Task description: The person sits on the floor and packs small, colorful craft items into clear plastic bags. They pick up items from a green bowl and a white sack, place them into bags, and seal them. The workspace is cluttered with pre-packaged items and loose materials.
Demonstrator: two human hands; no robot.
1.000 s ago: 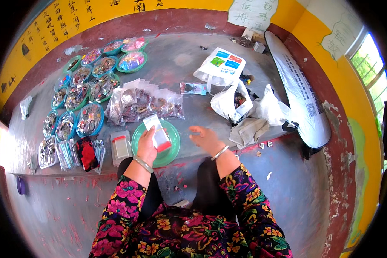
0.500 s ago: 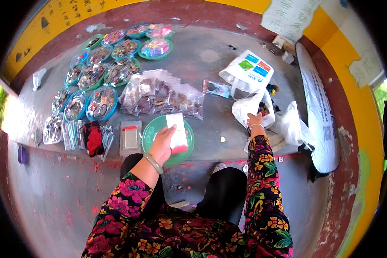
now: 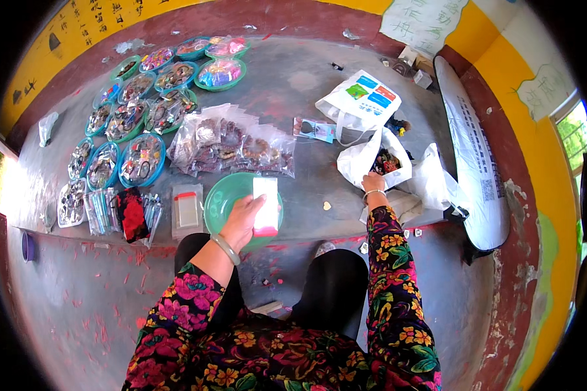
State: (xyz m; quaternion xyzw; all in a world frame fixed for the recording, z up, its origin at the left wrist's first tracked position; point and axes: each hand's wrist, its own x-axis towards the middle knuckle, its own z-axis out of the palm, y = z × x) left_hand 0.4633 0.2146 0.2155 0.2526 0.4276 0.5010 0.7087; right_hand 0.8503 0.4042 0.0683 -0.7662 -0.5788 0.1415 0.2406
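Over green bowl (image 3: pixel 222 190): held white packet (image 3: pixel 265 194) w/ red end in L hand (image 3: pixel 243 220), fingers clamped on it.
Packet feel: seemed light, thin, prob. slick plastic; best gripped by edges, w/o bending.
White bag (image 3: pixel 357 163): kept R hand (image 3: pixel 373 182) at mouth; couldn't tell if fingers apart or together.
Grey ledge (image 3: pixel 293 68): looked hard, scuffed.
Room: had yellow wall (image 3: pixel 535 153) & dark-red band (image 3: pixel 287 19).

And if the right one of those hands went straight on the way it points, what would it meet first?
Most likely the open white bag, whose near edge the right hand seems to touch, then the small colourful items inside; depth is hard to judge.
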